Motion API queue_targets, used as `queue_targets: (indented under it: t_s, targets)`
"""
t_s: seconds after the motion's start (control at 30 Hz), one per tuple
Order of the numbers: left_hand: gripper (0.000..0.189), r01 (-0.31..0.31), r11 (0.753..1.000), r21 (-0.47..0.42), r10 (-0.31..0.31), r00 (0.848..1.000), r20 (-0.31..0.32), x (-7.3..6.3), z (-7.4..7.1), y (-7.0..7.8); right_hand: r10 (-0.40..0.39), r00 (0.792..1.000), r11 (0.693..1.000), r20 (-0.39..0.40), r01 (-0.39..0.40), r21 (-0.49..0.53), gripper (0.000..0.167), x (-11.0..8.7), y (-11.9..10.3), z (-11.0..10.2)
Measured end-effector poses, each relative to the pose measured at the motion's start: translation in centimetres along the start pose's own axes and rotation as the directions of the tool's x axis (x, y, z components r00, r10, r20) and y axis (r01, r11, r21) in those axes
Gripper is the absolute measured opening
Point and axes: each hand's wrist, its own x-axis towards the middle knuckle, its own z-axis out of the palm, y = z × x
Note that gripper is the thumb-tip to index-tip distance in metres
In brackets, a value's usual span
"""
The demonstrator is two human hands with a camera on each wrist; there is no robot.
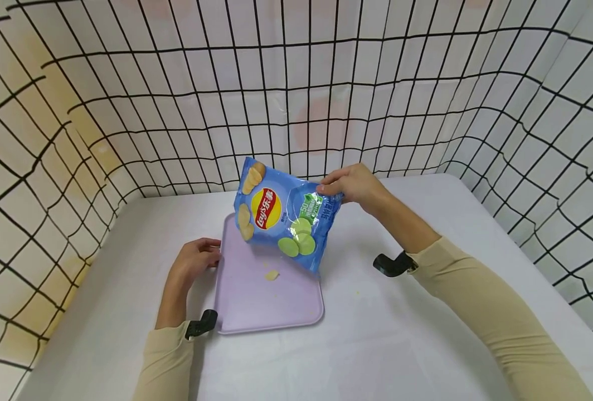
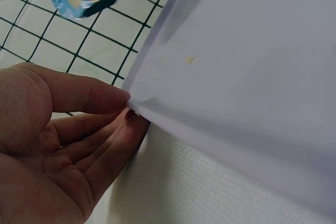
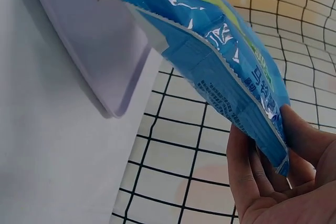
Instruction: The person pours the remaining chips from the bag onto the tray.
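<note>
A blue Lay's chip bag hangs tilted over the far part of a lilac tray. My right hand pinches one top corner of the bag, thumb on one side and fingers on the other, as the right wrist view shows. On the tray lies a small chip piece with several crumbs around it. At the tray's left edge, my left hand grips the rim between thumb and fingers. In the left wrist view the thumb meets the rim, with the other fingers below it.
Under the tray is a white-covered table. A black wire grid stands along the back and both sides, with pale cloth behind it. Each wrist wears a black camera, the right one near the table's right half.
</note>
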Motion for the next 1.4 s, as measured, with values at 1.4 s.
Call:
queue_targets:
  t_s: [1.4]
  targets:
    - [0.042,-0.035,0.999,0.009,0.035,0.999,0.024,-0.23,-0.08,0.14,-0.008,1.0,1.0,0.029,0.008,-0.01,0.029,0.2,0.38,-0.15]
